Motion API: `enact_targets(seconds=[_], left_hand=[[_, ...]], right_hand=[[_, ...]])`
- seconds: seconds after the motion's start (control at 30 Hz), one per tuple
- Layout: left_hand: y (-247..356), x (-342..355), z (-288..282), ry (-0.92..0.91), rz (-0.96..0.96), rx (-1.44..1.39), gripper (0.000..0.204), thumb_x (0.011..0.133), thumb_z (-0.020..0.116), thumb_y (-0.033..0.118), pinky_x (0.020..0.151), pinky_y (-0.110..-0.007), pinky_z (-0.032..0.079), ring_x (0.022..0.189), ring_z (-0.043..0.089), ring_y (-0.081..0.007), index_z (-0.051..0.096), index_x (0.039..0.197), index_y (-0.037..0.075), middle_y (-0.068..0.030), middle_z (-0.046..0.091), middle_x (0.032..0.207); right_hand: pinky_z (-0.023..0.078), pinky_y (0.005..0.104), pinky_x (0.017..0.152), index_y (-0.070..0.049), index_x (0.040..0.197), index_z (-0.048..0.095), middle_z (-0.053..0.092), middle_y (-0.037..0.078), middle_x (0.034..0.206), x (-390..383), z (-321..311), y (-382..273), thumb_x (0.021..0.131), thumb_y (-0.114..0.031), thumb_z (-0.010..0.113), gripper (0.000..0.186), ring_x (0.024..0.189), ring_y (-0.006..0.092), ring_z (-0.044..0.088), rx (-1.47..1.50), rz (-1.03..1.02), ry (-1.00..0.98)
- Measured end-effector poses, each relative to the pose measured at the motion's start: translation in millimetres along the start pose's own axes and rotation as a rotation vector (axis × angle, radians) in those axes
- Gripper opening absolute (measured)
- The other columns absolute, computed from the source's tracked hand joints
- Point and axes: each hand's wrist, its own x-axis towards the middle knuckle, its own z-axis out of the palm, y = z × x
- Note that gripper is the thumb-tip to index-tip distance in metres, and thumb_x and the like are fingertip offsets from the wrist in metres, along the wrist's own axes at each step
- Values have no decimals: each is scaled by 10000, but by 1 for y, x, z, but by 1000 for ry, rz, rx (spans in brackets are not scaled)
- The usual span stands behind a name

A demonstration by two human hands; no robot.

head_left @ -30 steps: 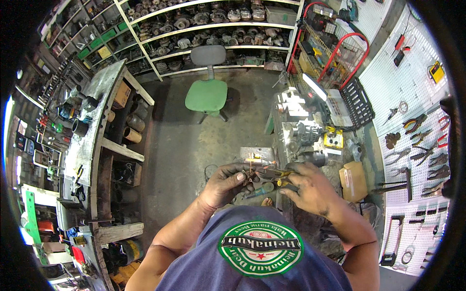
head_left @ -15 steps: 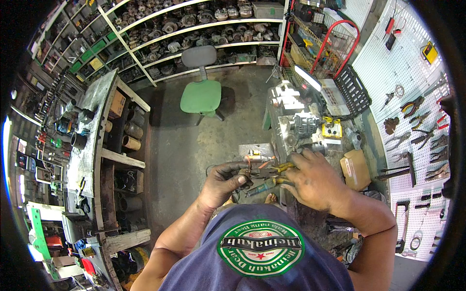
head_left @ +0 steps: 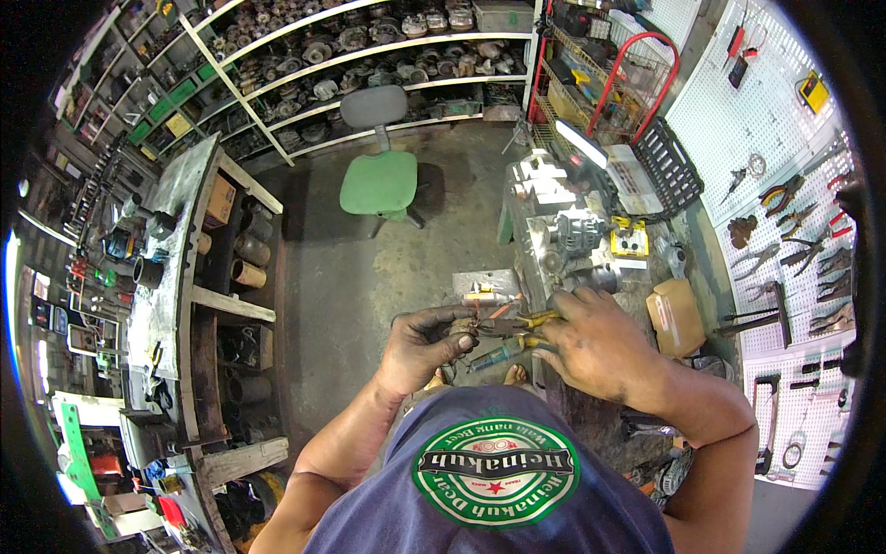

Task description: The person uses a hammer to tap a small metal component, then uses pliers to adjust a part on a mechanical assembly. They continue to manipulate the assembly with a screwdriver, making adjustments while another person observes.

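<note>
My left hand (head_left: 420,349) pinches a small, dark, worn-looking part (head_left: 468,328) between thumb and fingertips; its exact kind is too small to tell. My right hand (head_left: 595,343) is closed around the yellow handles of a pair of pliers (head_left: 542,319). The pliers' jaws point left and reach the small part; whether they grip it I cannot tell. Just below the pliers shows a blue-green tool with a slim body (head_left: 498,356), partly hidden by my right hand. Beyond my hands is a flat plate (head_left: 487,280) with a bottle-like item (head_left: 486,297) by it.
To the right a cluttered bench holds an alternator (head_left: 579,231), a yellow box (head_left: 629,240) and a cardboard box (head_left: 675,319). Pliers hang on the white pegboard (head_left: 766,203). A green chair (head_left: 380,180) stands ahead, before shelves of parts. Another workbench (head_left: 175,240) runs along the left.
Both hands keep nearly the same place and hold. The small part in my left fingers has turned slightly, and the reddish loop seen on it before shows less. The view has shifted a little.
</note>
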Motion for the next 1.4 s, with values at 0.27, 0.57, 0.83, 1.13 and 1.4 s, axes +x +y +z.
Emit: enact_targets(seconds=[0.27, 0.57, 0.83, 1.13, 1.4], left_hand=[[14, -1, 3, 66, -47, 177, 425, 969, 841, -1, 972, -319, 614, 1067, 744, -165, 730, 1374, -63, -96, 805, 1210], [9, 1, 6, -18, -91, -476, 484, 947, 875, 197, 827, -359, 622, 923, 760, -239, 727, 1339, -45, -161, 799, 1154], [2, 2, 0, -24, -83, -414, 490, 947, 881, 154, 811, -351, 631, 928, 772, -235, 717, 1360, -53, -154, 802, 1157], [-3, 3, 4, 2, -24, -201, 474, 975, 839, 34, 901, -346, 653, 1004, 770, -195, 694, 1415, -66, -151, 797, 1235], [-2, -3, 3, -94, -93, -380, 464, 949, 863, 196, 851, -379, 645, 974, 785, -254, 728, 1307, -67, -176, 806, 1111]], right_hand=[[543, 528, 943, -57, 1057, 795, 637, 179, 1151, -3, 19, 0, 915, -276, 831, 263, 1148, 403, 632, -47, -2, 114], [580, 522, 869, -35, 1065, 780, 662, 192, 1071, 14, 41, 24, 944, -282, 826, 279, 950, 414, 677, 533, -48, 131], [565, 507, 938, -31, 1056, 783, 675, 178, 1165, -2, 24, 13, 881, -224, 873, 275, 1087, 398, 649, 174, -49, 245], [570, 511, 927, -50, 1063, 788, 641, 165, 1106, -5, 16, 6, 870, -229, 866, 274, 1076, 400, 645, 131, -8, 160], [579, 524, 861, -49, 937, 729, 642, 191, 1084, 6, 22, 37, 933, -298, 830, 269, 1026, 417, 669, 227, -211, 86]])
